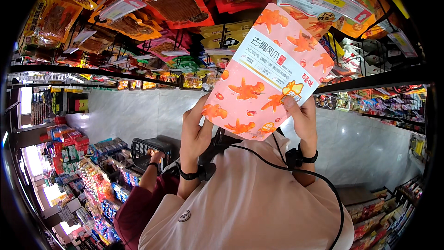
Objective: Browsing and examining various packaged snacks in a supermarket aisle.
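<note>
1) Your right hand point(303, 116) grips the pink pouch point(264, 71) at its lower right edge, thumb on the front and fingers behind; your left hand point(193, 128) holds the lower left edge, its fingertips hidden behind the pouch
2) The pouch is in front of your chest, label facing you, its top tilted toward your right; keep both thumbs near the edges so the label stays readable
3) A light, even pinch should do, since the pouch looks flexible and squeezing hard could crease it
4) Watch the top edge: in view it overlaps the hanging packs point(178, 7), and you can't tell from here whether it touches them; the price holder point(342, 1) at upper right could snag a corner
5) Mind the dark shelf rail point(379, 83) crossing behind the pouch, and the black cable point(341, 208) looping over your shirt
6) The pale floor point(138, 106) seems to offer more room than the rack; on your left, another person's hand point(156, 157) is at a black basket point(141, 160), so swing wide of it
</note>
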`<state>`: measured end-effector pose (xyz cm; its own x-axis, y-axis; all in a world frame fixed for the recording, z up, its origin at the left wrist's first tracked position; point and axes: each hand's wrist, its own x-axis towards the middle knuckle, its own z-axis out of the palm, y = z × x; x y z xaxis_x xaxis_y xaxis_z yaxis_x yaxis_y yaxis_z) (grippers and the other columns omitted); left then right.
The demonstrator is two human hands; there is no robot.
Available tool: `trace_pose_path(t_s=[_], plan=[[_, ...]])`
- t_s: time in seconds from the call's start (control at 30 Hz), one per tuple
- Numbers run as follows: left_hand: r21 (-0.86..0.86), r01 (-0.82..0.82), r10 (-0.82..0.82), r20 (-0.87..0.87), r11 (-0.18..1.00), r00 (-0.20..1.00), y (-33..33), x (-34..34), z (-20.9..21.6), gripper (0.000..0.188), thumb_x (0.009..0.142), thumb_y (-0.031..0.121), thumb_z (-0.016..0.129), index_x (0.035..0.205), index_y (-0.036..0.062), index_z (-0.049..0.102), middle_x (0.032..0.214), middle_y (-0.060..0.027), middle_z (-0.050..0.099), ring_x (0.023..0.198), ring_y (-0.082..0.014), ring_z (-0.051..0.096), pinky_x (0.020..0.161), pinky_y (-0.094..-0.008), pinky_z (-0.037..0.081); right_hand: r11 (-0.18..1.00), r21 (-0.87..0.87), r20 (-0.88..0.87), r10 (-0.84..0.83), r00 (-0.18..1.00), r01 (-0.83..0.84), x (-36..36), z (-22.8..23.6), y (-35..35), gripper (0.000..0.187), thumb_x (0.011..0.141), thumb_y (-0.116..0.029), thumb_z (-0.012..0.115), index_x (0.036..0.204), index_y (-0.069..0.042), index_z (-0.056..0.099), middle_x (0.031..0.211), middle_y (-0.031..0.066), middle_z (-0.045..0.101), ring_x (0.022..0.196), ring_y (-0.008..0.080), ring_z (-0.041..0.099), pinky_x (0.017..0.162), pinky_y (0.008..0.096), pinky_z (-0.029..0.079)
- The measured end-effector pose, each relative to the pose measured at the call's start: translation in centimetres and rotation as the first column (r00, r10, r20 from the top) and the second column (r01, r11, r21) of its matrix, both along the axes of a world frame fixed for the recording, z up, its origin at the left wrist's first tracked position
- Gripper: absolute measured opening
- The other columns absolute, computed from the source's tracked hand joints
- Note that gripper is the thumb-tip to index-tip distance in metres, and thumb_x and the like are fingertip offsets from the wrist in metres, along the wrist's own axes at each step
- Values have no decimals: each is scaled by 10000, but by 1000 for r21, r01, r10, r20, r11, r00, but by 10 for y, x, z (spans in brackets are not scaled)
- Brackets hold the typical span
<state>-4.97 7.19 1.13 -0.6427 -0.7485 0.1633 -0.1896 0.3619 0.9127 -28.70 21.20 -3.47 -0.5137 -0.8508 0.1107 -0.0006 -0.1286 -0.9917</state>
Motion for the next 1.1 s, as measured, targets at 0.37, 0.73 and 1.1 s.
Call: trace_pose_path(t_s=[0.37, 0.73, 1.1], plan=[[11, 58, -58, -2, 998, 998, -13, 11, -2, 379, 951, 1, 587, 1320, -81, 617, 1098, -211, 760, 1013, -258, 748, 916, -344, 540, 998, -23, -19, -59, 998, 58, 12, 10, -5, 396, 1006, -330, 691, 1143, 40, 723, 1042, 87, 754, 925, 151, 674, 821, 327, 536], [34, 124, -126, 86, 992, 988, -20, -4, 0, 371, 943, 9, 623, 1308, -62, 625, 1105, -203, 759, 1032, -237, 741, 913, -340, 538, 994, -18, -42, -108, 993, 107, 0, 8, 0, 362, 1006, -313, 690, 1085, 39, 733, 977, 80, 752, 870, 144, 666, 779, 313, 526], [80, 122, -128, 81, 989, 988, -19, -24, 12, 584, 819, -56, 739, 1383, 29, 613, 1493, -154, 556, 1339, -261, 568, 1084, -384, 465, 995, 20, -49, -102, 994, 103, -3, 19, -2, 347, 1014, -276, 680, 1055, 67, 716, 922, 96, 747, 822, 144, 666, 740, 304, 515]])
